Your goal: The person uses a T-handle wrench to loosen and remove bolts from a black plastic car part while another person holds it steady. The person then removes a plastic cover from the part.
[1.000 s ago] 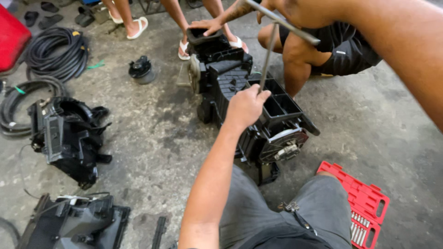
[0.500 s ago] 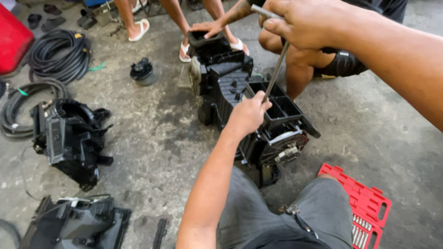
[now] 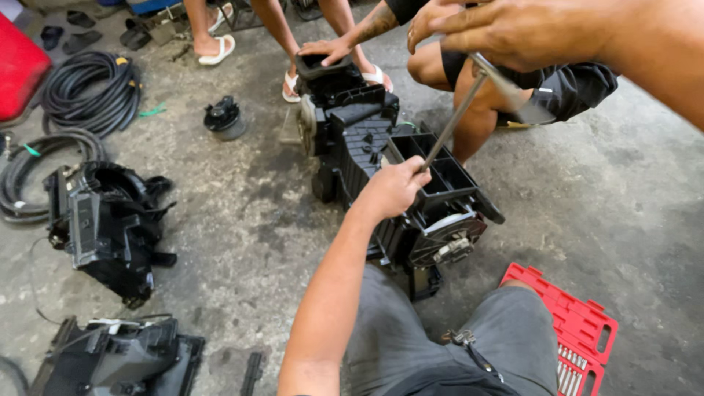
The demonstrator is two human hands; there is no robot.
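Note:
A large black plastic blower housing [image 3: 359, 139] lies on the concrete floor in front of my knees. My left hand [image 3: 394, 189] rests on its top and is closed around the lower end of a long metal T-handle wrench [image 3: 453, 121], which stands tilted over an open compartment. My right hand [image 3: 513, 33], close to the camera at the top, grips the wrench's upper handle. Another person's hand [image 3: 328, 48] presses on the far end of the housing.
A red socket set tray [image 3: 576, 330] lies by my right knee. Other black housings [image 3: 106, 227] [image 3: 117, 359] sit at the left, with coiled black hoses [image 3: 88, 88] and a round blower motor [image 3: 222, 117] beyond. A squatting person's knee [image 3: 469, 88] and sandalled feet [image 3: 216, 48] stand behind.
My right hand has moved right and nearer the camera with the wrench handle, tilting the shaft more. My left hand stays on the housing at the shaft's lower end.

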